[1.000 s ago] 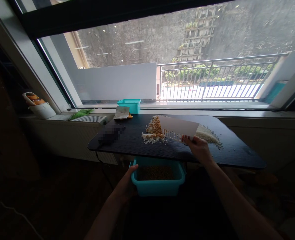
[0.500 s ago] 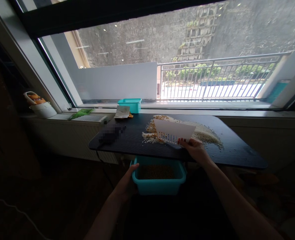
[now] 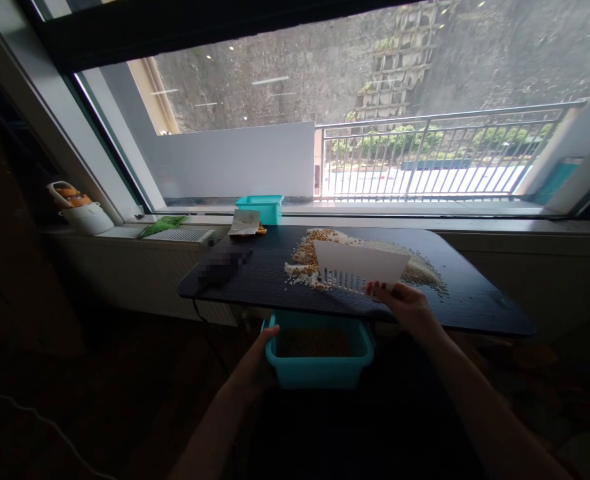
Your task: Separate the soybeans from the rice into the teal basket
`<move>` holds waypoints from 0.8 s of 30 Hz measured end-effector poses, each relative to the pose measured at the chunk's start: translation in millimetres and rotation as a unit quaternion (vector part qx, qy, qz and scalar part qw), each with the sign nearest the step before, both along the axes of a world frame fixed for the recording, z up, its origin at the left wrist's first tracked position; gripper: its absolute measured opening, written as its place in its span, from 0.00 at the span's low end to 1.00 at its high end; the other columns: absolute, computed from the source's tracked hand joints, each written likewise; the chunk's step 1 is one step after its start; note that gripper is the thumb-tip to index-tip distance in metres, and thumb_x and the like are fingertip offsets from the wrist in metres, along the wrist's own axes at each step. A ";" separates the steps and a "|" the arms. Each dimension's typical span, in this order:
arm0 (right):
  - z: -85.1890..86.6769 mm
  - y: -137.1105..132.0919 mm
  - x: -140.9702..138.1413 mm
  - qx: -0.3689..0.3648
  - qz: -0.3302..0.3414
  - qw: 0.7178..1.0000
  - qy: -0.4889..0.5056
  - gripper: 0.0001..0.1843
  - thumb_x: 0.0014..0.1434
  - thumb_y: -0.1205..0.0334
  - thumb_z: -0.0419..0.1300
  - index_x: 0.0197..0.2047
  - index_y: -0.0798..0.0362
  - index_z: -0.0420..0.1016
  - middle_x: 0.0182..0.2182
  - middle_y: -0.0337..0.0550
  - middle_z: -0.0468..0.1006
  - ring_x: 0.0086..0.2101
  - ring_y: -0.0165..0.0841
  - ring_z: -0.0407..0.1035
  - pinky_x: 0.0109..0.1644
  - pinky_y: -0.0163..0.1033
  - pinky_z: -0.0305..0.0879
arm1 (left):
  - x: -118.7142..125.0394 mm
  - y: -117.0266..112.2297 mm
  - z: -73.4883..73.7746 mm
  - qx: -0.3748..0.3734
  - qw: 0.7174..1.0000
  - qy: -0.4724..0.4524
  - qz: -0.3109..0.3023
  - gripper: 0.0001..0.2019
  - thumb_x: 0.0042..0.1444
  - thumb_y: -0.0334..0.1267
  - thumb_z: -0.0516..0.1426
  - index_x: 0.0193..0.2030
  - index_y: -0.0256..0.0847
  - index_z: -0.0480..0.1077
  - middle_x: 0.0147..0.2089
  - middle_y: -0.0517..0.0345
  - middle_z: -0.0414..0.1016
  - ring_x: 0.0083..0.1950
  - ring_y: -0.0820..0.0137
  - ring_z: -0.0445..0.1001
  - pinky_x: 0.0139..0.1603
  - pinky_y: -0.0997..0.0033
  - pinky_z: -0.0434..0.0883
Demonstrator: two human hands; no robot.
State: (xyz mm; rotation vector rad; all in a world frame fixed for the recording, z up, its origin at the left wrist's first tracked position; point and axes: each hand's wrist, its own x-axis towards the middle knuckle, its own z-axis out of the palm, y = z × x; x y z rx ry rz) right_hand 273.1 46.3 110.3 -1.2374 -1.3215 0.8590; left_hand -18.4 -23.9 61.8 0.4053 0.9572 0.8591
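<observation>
My left hand is closed on the left rim of a turquoise plastic tub, its thumb over the edge. Brownish grains cover the tub's floor; their kind is too dark to tell. The tub sits just below the table's front edge. My right hand grips a white slotted plastic scraper by its near edge. The scraper is tilted above the table, its slots toward the lower left. Behind and beside it lie yellow kernels mixed with white, rice-like grains. The scraper hides part of the pile.
The dark table stands before a window. A second turquoise tub and a paper packet are at its back left. A blurred dark object lies on the left. A green cloth and white pot rest beyond.
My right hand has moved the scraper to the right and slightly toward me. My left hand and the tub have barely moved.
</observation>
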 end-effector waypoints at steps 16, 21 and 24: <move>1.9 -6.8 0.6 0.007 -0.005 1.000 -0.021 0.25 0.40 0.38 0.66 0.29 0.53 0.81 0.29 0.46 0.82 0.34 0.42 0.75 0.45 0.48 0.70 | 0.8 -0.8 2.8 0.009 1.000 0.016 -0.003 0.30 0.54 0.54 0.55 0.60 0.39 0.62 0.55 0.45 0.71 0.55 0.54 0.69 0.44 0.63 0.70; 3.9 -9.5 1.0 -0.004 -0.009 1.000 -0.009 0.26 0.38 0.38 0.67 0.29 0.53 0.81 0.30 0.46 0.82 0.35 0.43 0.75 0.47 0.49 0.69 | 1.1 -0.7 2.3 0.001 1.000 0.010 0.000 0.30 0.54 0.54 0.55 0.60 0.38 0.62 0.54 0.46 0.72 0.55 0.55 0.69 0.45 0.63 0.70; 3.7 -11.8 0.2 -0.008 0.001 1.000 -0.012 0.26 0.38 0.38 0.67 0.28 0.53 0.81 0.30 0.46 0.82 0.36 0.43 0.75 0.48 0.50 0.68 | 1.8 -0.1 3.3 0.000 1.000 -0.002 0.004 0.30 0.55 0.53 0.55 0.60 0.38 0.62 0.54 0.46 0.72 0.56 0.55 0.69 0.46 0.62 0.70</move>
